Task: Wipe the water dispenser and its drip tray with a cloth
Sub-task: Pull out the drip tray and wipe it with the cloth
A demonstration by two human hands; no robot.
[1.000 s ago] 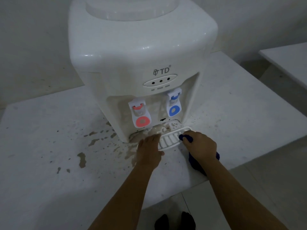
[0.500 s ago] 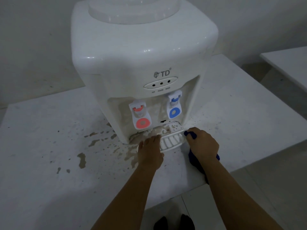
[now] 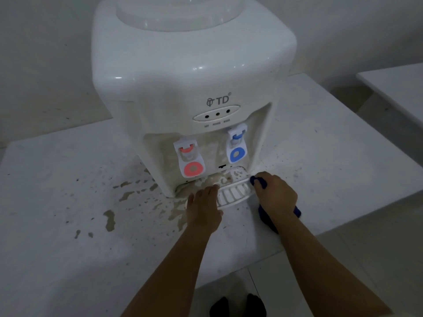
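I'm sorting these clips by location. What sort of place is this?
Probably a plain utility or pantry corner, though I can't be sure: a white tabletop water dispenser stands on a stained white counter against a bare wall, with tiled floor below.

Dim, cool, even light, soft glare on the dispenser (image 3: 183, 72) top; wide-angle bending toward the edges.

A white water dispenser (image 3: 183, 72) is seen, its taps marked by one coral-red disc (image 3: 193, 168) and one blue disc (image 3: 236, 154). A dark blue cloth (image 3: 265, 215) is shown beside the white slotted drip tray (image 3: 233, 194), and brown blotches are scattered over the pale speckled counter (image 3: 68, 225).
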